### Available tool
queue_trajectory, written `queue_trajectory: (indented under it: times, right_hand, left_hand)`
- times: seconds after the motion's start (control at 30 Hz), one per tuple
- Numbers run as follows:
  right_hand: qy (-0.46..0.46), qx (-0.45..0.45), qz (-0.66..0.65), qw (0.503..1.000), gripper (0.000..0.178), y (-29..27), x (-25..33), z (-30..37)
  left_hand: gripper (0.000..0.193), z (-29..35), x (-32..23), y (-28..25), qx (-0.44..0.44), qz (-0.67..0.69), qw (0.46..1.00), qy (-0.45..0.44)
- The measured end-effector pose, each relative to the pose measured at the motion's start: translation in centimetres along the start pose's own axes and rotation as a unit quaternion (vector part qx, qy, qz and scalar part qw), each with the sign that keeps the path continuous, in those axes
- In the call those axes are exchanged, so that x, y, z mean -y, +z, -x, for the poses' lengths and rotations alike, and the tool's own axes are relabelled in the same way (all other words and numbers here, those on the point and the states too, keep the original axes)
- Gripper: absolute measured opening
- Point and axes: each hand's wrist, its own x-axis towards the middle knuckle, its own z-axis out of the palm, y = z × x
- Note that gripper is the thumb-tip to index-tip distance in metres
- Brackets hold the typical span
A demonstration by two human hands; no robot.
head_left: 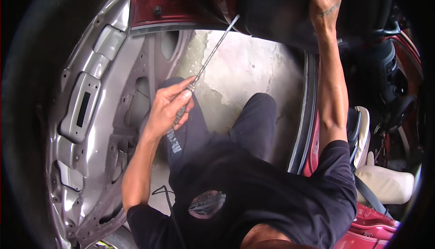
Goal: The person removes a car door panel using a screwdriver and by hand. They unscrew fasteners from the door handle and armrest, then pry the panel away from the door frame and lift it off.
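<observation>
My left hand (170, 106) is closed round the handle of a long, thin screwdriver (214, 52), with thumb and forefinger pinched where the metal shaft begins. The shaft slants up and right, and its tip shows in front of the lower edge of a dark red car door (174, 4); whether it touches cannot be told. Further right, my right hand (325, 4) is raised against a black, blurred panel (281, 11) on the door's inner side. Its fingers look curled, but the picture's top edge cuts them off, hiding what they grip.
A bare grey metal body panel (86, 108) stands upright along the left. To the right lie the red door sill (308, 113) and the car's interior with a beige seat part (385, 183). Between my knees is worn concrete floor (247, 63). A thin black cord (168, 197) hangs beside my left arm.
</observation>
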Motion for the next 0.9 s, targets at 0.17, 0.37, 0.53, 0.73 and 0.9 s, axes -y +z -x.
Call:
queue_trajectory:
  times: [0.17, 0.37, 0.53, 0.73, 0.9]
  right_hand:
    - [-0.019, -0.007, 0.012, 1.0, 0.053, 0.0, 0.1, 0.4]
    - [-0.038, -0.033, 0.029, 0.998, 0.052, 1.0, 0.1, 0.2]
    - [-0.022, -0.019, 0.053, 0.998, 0.045, -1.1, -1.7, 0.2]
    - [-0.044, 0.011, 0.069, 0.997, 0.052, 1.0, -2.0, -1.4]
    - [-0.034, -0.034, 0.037, 0.998, 0.048, -0.9, -3.3, 0.3]
  left_hand:
    - [0.04, -3.6, 1.0, -4.5, -0.04, -0.292, 0.925, 0.239]
    - [0.042, -3.6, -0.6, -5.8, 0.018, -0.156, 0.985, 0.072]
    - [0.039, -5.0, -3.5, -6.0, 0.011, -0.302, 0.941, 0.154]
    - [0.036, -6.6, 3.1, -5.1, -0.098, -0.35, 0.896, 0.254]
    - [0.034, -4.9, -4.5, -2.4, -0.054, -0.435, 0.895, 0.082]
